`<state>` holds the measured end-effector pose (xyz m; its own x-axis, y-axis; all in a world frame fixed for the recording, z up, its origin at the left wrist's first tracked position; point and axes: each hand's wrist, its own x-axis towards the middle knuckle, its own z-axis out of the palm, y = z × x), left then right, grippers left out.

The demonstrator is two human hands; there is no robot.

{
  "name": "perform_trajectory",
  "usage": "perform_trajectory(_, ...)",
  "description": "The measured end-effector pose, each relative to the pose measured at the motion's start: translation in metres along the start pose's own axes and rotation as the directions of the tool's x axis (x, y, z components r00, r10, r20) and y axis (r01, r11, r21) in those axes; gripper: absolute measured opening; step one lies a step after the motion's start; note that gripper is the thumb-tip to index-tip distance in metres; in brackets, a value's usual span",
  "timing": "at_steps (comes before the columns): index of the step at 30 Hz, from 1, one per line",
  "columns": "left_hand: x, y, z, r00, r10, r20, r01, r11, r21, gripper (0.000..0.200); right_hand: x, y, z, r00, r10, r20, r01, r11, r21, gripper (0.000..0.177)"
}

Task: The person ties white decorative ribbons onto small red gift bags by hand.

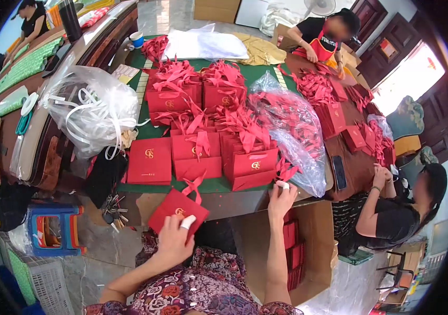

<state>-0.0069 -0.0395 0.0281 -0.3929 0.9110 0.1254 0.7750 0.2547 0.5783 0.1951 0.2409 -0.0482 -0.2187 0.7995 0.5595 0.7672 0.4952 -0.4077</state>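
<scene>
My left hand (175,239) holds a small red paper gift bag (170,210) with a gold logo, tilted over the table's front edge. Its pink-red ribbon handle (194,189) sticks up at the top. A white wrap covers one finger of this hand. At the table edge, my right hand (282,202) has its fingers drawn together beside a red ribbon (286,170); what they grip, if anything, is hidden. It too has a white finger wrap. Just beyond stand rows of red gift bags (250,167) with ribbon handles, and a flat red bag (149,161) lies at their left.
A clear plastic bag of red ribbons (292,123) lies right of the rows; a plastic bag with white straps (95,105) is at left. Below my right arm, an open cardboard box (315,247) contains red bags. Co-workers sit at right (397,210) and far right (321,39). A phone (338,172) lies nearby.
</scene>
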Motion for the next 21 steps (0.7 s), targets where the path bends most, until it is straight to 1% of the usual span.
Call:
perform_trajectory(1,-0.001,0.001,0.007,1.000,-0.004,0.020,0.004,1.000,-0.008,0.054,0.000,0.002,0.002,1.000,0.024,0.011,-0.024,1.000,0.017,0.010)
perform_trajectory(4,0.000,-0.005,0.031,0.996,-0.035,0.079,0.036,0.999,-0.004,0.056,-0.003,-0.009,-0.002,0.999,-0.040,-0.003,0.040,0.999,0.025,0.010)
perform_trajectory(7,0.010,-0.010,0.056,0.998,-0.034,0.056,0.033,0.999,0.031,0.054,-0.010,-0.018,-0.002,0.998,-0.056,0.010,0.056,0.998,0.018,0.009)
perform_trajectory(8,0.015,-0.008,0.061,0.998,-0.032,0.045,0.032,0.999,0.008,0.053,-0.011,-0.016,-0.002,0.998,-0.065,-0.001,0.065,0.998,0.016,0.008)
perform_trajectory(9,0.019,-0.007,0.066,0.999,-0.025,0.036,0.026,0.999,-0.019,0.052,-0.012,-0.012,-0.001,0.997,-0.074,0.035,0.073,0.997,0.024,0.012)
perform_trajectory(10,0.023,-0.004,0.069,0.999,-0.020,0.038,0.021,0.999,-0.026,0.052,-0.013,-0.010,0.000,0.997,-0.073,0.033,0.072,0.997,0.015,0.012)
perform_trajectory(12,0.034,0.002,0.076,0.999,-0.022,0.029,0.023,0.999,-0.047,0.050,-0.015,-0.006,0.001,0.996,-0.055,0.064,0.052,0.998,0.037,0.014)
perform_trajectory(13,0.038,0.004,0.077,0.999,-0.014,0.031,0.016,0.998,-0.056,0.050,-0.014,-0.009,0.000,0.997,-0.020,0.069,0.018,1.000,0.025,0.018)
perform_trajectory(14,0.041,0.006,0.078,1.000,-0.006,0.007,0.007,0.997,-0.079,0.050,-0.014,-0.012,-0.001,0.998,-0.020,0.065,0.019,1.000,0.016,0.018)
perform_trajectory(16,0.044,0.006,0.080,1.000,0.003,-0.015,-0.005,0.995,-0.102,0.049,-0.009,-0.017,-0.002,0.997,0.034,-0.073,-0.033,0.999,0.019,0.021)
perform_trajectory(17,0.043,0.006,0.081,0.998,0.051,-0.047,-0.056,0.993,-0.104,0.049,-0.006,-0.014,-0.001,0.997,0.029,-0.070,-0.029,1.000,-0.002,0.024)
perform_trajectory(18,0.042,0.005,0.081,0.992,0.097,-0.079,-0.105,0.989,-0.104,0.049,-0.004,-0.010,-0.001,0.997,0.030,-0.070,-0.031,1.000,-0.004,0.024)
perform_trajectory(20,0.038,0.004,0.078,0.990,0.117,-0.075,-0.126,0.983,-0.132,0.048,0.000,-0.005,-0.002,0.997,-0.075,0.031,0.078,0.991,-0.105,0.023)
perform_trajectory(21,0.037,0.004,0.076,0.988,0.137,-0.077,-0.147,0.976,-0.159,0.047,-0.002,-0.004,-0.002,0.997,-0.075,0.031,0.078,0.992,-0.104,0.023)
